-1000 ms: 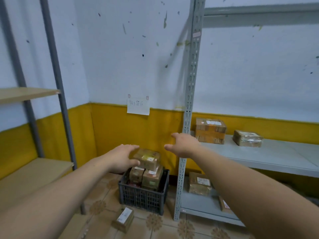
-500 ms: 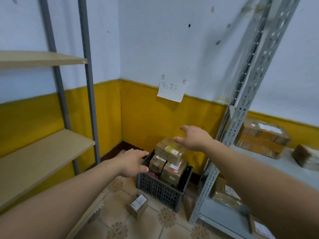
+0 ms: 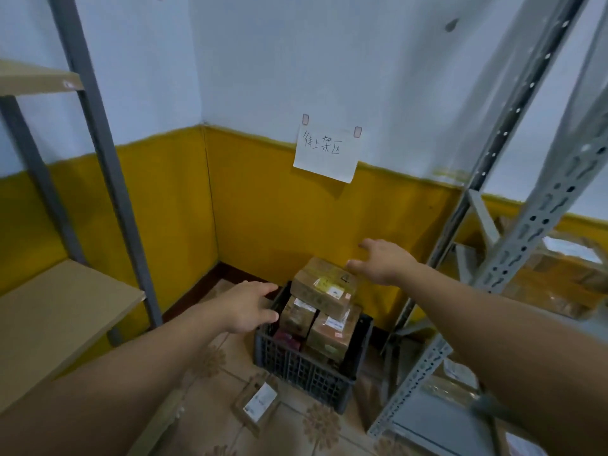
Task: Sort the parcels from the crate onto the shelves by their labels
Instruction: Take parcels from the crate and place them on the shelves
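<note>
Neither hand grasps anything: both are released, fingers straight and slightly spread. Left hand (image 3: 250,307) reaches forward palm down on an extended forearm, its fingertips pointing right at the near-left rim of the dark plastic crate (image 3: 296,370); whether it touches the rim cannot be told. Right hand (image 3: 383,261) is held higher, palm down, fingers directed left and away, just beside the far-right corner of the top parcel (image 3: 324,286); contact cannot be told. Top parcel, a brown carton, lies across two smaller parcels (image 3: 330,334) standing in the crate, labelled face up, long axis running roughly left to right and dipping a little to the right. Crate stands on the tiled floor in the corner, below a paper sign (image 3: 324,154) on the wall, between a wooden shelf (image 3: 56,311) at left and a grey metal rack (image 3: 526,225) at right. One labelled parcel (image 3: 258,401) lies on the floor, just in front of the crate.
</note>
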`<state>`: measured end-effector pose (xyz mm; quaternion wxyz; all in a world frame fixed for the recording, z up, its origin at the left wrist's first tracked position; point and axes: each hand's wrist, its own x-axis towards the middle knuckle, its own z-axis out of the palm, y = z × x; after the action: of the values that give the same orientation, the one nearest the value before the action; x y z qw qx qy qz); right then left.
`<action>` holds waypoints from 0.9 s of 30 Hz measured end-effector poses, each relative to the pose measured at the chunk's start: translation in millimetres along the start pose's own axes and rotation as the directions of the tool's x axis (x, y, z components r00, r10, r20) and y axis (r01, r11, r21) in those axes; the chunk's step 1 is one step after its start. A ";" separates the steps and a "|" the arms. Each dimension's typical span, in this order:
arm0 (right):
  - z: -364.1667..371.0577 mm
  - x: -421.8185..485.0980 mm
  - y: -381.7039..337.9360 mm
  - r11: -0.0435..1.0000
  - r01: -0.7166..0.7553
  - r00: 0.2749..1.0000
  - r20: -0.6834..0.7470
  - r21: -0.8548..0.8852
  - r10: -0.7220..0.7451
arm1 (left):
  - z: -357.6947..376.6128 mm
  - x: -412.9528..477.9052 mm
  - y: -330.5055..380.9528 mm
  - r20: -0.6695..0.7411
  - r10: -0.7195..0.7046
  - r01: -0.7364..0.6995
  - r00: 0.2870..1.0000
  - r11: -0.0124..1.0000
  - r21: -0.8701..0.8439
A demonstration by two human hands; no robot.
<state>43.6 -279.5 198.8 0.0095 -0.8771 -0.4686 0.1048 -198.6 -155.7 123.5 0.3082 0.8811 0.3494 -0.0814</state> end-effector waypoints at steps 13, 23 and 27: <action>29.8 129.1 20.6 0.936 -0.335 0.937 0.143 0.111 0.319 | -70.5 196.7 -27.9 0.242 0.119 -0.127 0.963 0.992 0.021; 85.7 302.7 114.7 0.918 -0.359 0.915 0.259 0.169 0.310 | -41.7 403.0 -31.2 0.362 -0.071 0.071 0.930 0.997 0.012; 125.5 367.9 138.0 0.927 -0.343 0.901 0.332 0.153 0.279 | -12.3 481.2 -58.8 0.398 -0.129 0.130 0.908 0.991 0.025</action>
<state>330.8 -64.0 -4.2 0.0121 -0.9084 -0.3039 0.2869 118.7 157.1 -68.0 0.3677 0.8206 0.3369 -0.2793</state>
